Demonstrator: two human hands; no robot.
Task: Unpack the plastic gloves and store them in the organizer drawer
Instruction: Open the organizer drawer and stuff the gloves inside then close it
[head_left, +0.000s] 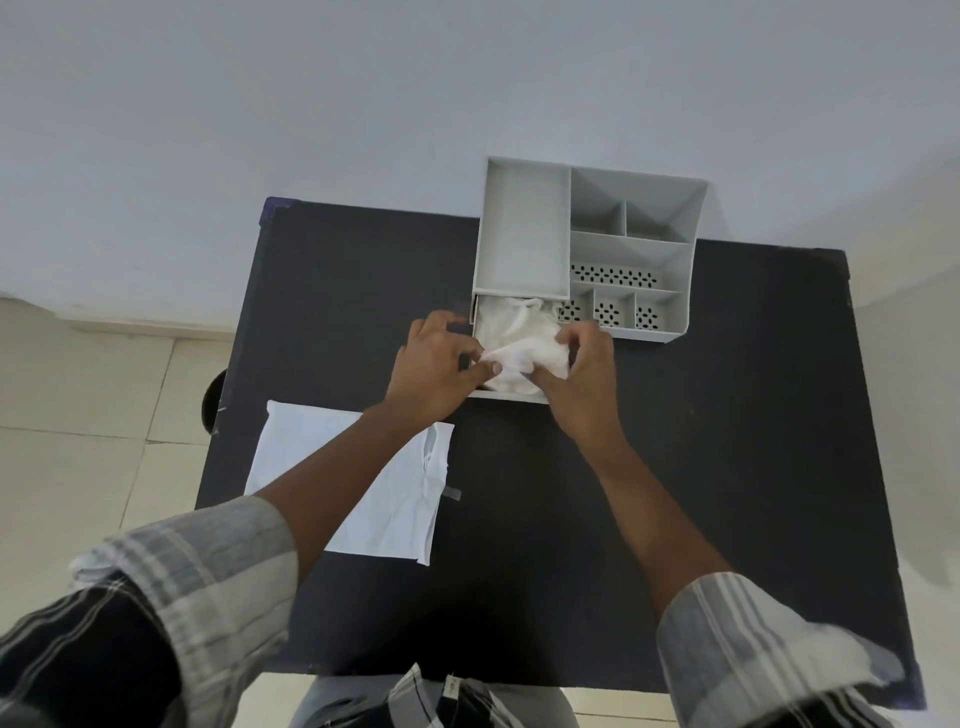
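Both hands are over the pulled-out drawer (511, 396) at the front of the grey organizer (524, 228), working a crumpled bunch of plastic gloves (519, 345) down into it. The left hand (434, 371) pinches the near edge of the bunch between thumb and curled fingers; the right hand (584, 364) has its fingers curled round the other side. The gloves sit mostly inside the drawer but puff up above its rim.

What I'd worry about: the thin film looks springy, so I'd expect it to lift again once released and catch between the drawer and the tray above when it is slid shut. Pushing hard could also shove the light organizer back across the black bench (727, 441).

Counting: one organizer, one open drawer, one bunch of gloves, too crumpled to number singly, one flattened white wrapper (384, 499) lying on the bench near the left forearm, two hands
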